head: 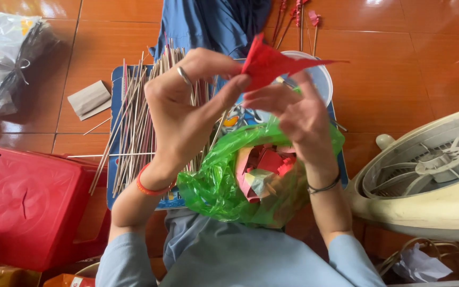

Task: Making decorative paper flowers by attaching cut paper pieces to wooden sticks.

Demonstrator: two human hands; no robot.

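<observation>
My left hand [187, 106] and my right hand [296, 111] are raised together over a low board, both pinching one piece of red paper [272, 62] folded to a point that sticks out to the right. A ring is on the left hand and a red band on its wrist. Below the hands a green plastic bag [216, 183] lies open with red and pale paper scraps [264, 167] inside. A pile of thin bamboo sticks [134, 125] lies on the blue board [115, 79] left of the hands. A white bowl [322, 79] is partly hidden behind my right hand.
A red plastic stool [27, 204] stands at the lower left. A cream electric fan [431, 175] lies at the right. A folded brown card [88, 99] and a clear wrapped bag [3, 58] rest on the orange tiled floor. Finished red-tipped sticks [296, 18] lie at the top.
</observation>
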